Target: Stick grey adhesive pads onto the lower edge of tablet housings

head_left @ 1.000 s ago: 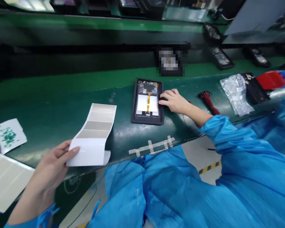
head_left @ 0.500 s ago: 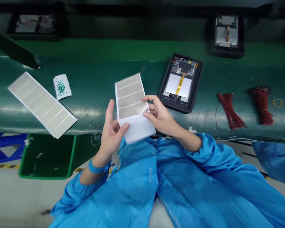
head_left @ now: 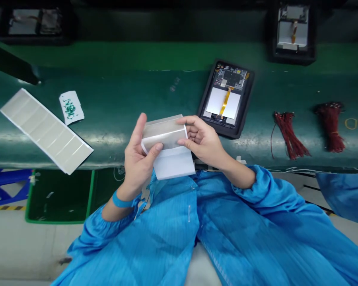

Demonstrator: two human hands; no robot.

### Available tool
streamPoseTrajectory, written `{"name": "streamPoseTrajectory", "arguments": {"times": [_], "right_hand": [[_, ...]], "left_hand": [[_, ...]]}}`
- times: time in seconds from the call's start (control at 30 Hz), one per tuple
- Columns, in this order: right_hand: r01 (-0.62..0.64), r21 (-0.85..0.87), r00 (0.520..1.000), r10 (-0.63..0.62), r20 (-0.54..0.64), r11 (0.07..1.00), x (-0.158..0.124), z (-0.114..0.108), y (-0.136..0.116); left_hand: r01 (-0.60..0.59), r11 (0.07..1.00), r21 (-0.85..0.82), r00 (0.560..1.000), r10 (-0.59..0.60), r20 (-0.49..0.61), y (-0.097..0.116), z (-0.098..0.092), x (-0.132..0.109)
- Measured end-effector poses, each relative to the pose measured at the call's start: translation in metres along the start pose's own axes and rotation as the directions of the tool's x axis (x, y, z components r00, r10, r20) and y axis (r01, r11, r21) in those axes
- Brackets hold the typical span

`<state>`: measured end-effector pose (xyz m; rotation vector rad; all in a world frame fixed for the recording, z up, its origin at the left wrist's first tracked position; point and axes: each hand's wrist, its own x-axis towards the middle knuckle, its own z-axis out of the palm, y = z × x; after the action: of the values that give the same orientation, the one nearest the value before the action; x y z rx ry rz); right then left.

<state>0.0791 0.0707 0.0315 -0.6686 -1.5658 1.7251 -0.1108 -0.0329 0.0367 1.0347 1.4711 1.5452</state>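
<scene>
Between my hands, a sheet of silvery-grey adhesive strips (head_left: 167,137) is bent across its width, above the bench's front edge. Its lower part is plain white backing. My left hand (head_left: 139,157) grips the left edge, thumb on the front. At the right edge, my right hand (head_left: 201,139) pinches the sheet, with the thumb at the fold and the index finger along the top. An opened tablet (head_left: 223,101) lies in a black tray just beyond my right hand, showing a circuit board, white battery and yellow flex cable.
Another strip sheet (head_left: 46,131) and a white paper with small green pieces (head_left: 71,107) lie left. Red wire bundles (head_left: 290,135) and a rubber band (head_left: 351,123) lie right. Further trays with opened devices (head_left: 292,33) stand behind. A green bin (head_left: 59,196) sits below the bench.
The sheet, nearly flat before, is now bent over, its upper part folded toward me. My right hand has turned slightly with it; the left hand keeps its grip on the left side.
</scene>
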Motion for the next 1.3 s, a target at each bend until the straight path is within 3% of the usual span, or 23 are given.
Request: {"name": "streamPoseTrajectory", "arguments": {"times": [0.13,0.27,0.33,0.47,0.7,0.9,0.97,1.1,1.3], "right_hand": [[0.011,-0.156,0.994,-0.028,-0.109,0.988,0.001,0.000,0.000],[0.171,-0.357,0.956,-0.242,-0.165,0.918,0.005,0.002,-0.003],[0.219,-0.371,0.947,-0.288,-0.141,0.903,0.006,0.002,-0.004],[0.213,-0.344,0.961,-0.259,-0.095,0.914,0.006,0.003,-0.004],[0.246,-0.388,0.948,-0.304,-0.095,0.888,0.005,0.000,-0.011],[0.374,-0.678,0.847,-0.532,-0.029,0.633,0.005,-0.008,-0.002],[0.340,-0.714,0.870,-0.493,-0.009,0.612,0.001,-0.011,0.004],[0.240,-0.677,0.950,-0.313,0.016,0.696,-0.006,-0.018,0.009],[0.234,-0.646,0.963,-0.265,0.051,0.726,-0.008,-0.022,0.010]], "left_hand": [[-0.008,0.996,0.086,0.998,0.014,-0.064,0.006,0.002,0.000],[0.014,0.977,0.212,0.995,0.007,-0.098,0.011,0.000,0.001],[-0.013,0.968,0.251,0.990,0.047,-0.133,0.012,-0.001,0.002],[-0.050,0.954,0.295,0.981,0.102,-0.163,0.013,0.000,0.002],[-0.024,0.970,0.241,0.986,0.063,-0.153,0.019,0.002,0.002],[0.045,0.988,0.146,0.988,-0.022,-0.156,0.018,0.003,0.004],[0.089,0.993,0.074,0.985,-0.077,-0.154,0.019,0.004,0.005],[0.146,0.989,-0.019,0.974,-0.147,-0.173,0.024,0.007,0.007],[0.177,0.980,-0.087,0.960,-0.191,-0.203,0.027,0.009,0.011]]}}
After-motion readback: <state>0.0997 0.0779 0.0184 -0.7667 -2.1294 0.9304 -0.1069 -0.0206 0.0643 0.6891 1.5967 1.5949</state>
